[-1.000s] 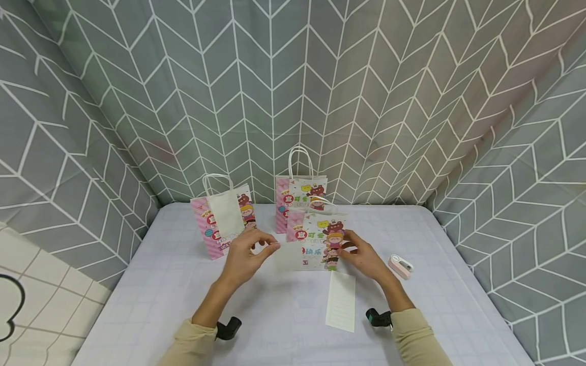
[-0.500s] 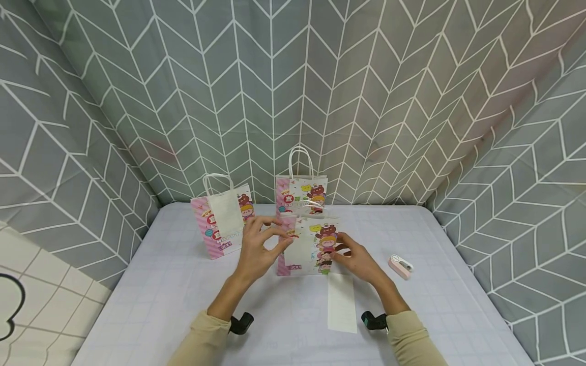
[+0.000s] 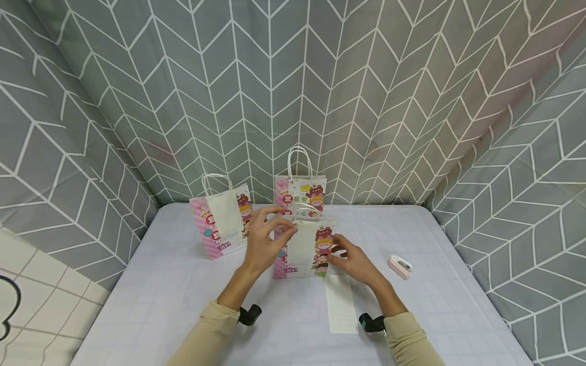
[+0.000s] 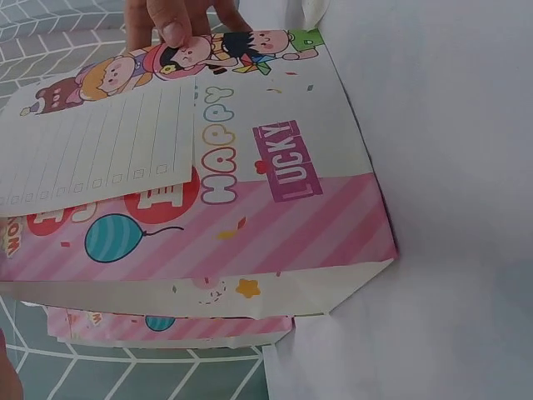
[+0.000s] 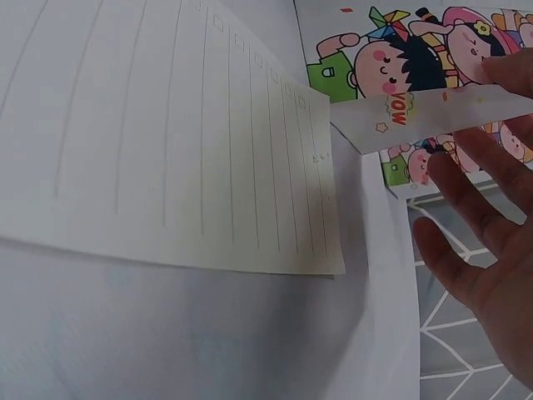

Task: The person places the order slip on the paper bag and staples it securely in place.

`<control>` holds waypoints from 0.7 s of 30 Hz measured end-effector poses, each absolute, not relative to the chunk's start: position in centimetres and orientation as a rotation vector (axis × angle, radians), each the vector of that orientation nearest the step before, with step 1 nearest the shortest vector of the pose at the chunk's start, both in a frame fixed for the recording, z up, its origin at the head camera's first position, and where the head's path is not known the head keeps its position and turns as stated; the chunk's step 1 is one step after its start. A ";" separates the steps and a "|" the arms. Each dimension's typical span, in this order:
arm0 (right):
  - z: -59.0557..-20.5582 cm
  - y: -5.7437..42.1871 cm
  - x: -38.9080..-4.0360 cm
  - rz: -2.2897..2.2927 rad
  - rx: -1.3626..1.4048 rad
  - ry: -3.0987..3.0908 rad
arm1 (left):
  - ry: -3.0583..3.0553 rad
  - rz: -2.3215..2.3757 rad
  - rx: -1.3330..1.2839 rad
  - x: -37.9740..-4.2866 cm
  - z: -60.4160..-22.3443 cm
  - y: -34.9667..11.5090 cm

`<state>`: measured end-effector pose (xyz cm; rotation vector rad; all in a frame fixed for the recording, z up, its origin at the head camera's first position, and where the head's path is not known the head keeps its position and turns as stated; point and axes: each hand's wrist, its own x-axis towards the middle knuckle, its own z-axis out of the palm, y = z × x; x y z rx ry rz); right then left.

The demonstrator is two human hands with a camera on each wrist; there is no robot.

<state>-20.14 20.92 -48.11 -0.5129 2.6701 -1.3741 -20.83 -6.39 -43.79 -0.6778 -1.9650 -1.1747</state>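
Observation:
In the head view a gift bag (image 3: 324,251) with pink stripes and cartoon figures stands upright at the middle of the table. My left hand (image 3: 265,241) pinches a lined sheet of paper (image 3: 300,246) near its top, just below the bag's handles. That sheet lies over the front of the bag, covering part of its lettering in the left wrist view. My right hand (image 3: 359,264) grips the bag's right side, thumb on the printed face and fingers behind. A second lined sheet (image 5: 166,125) lies on the table before the bag, nearest the right wrist.
A matching gift bag (image 3: 215,246) with a blank-looking sheet on its front stands at the left. Another gift bag (image 3: 316,189) is behind the held one. A small pink-and-white stapler (image 3: 400,266) rests on the table at the right. Patterned curtains (image 3: 293,91) border the table.
My left hand has moved right and slightly up, bringing the sheet over the bag's front. The bag has shifted a little left and nearer with my right hand on it.

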 end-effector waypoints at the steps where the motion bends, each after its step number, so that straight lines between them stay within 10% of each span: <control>1: -48.1 20.9 -20.1 -1.370 -0.516 2.674 | -1.965 -1.174 -0.674 -20.9 -43.8 -6.3; 21: -48.1 20.6 -20.1 -1.367 -0.547 2.680 | -1.977 -1.255 -0.616 -21.6 -44.3 -5.6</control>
